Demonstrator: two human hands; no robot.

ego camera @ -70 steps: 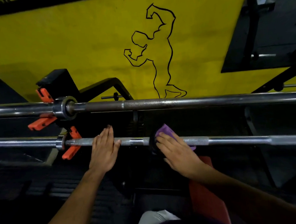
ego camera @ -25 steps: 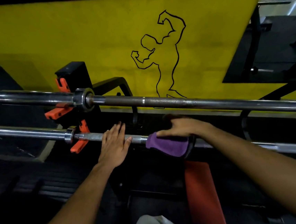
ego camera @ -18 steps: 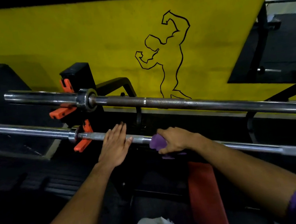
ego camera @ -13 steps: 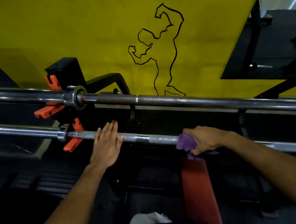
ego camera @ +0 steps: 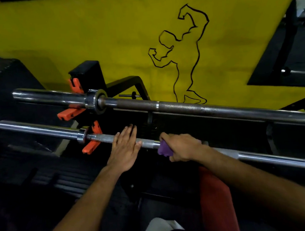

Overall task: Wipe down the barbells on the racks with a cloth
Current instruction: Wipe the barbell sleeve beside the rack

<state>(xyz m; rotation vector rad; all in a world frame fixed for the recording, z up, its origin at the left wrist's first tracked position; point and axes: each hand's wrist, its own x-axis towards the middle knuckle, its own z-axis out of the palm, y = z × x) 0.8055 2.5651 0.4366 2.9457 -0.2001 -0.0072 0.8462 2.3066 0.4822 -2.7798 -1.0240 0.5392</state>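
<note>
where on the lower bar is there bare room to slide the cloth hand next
Bare shaft runs right of the right hand and purple cloth along the lower barbell. Leftward it is crowded: a short gap, then the flat left hand, then the orange clip.

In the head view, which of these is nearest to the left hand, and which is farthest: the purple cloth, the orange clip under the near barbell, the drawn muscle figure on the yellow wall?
From the left hand:
1. Purple cloth, just to its right on the near barbell, gripped by the right hand.
2. Orange clip, to its left, slightly farther.
3. Muscle figure, up on the yellow wall, clearly farthest.
</note>
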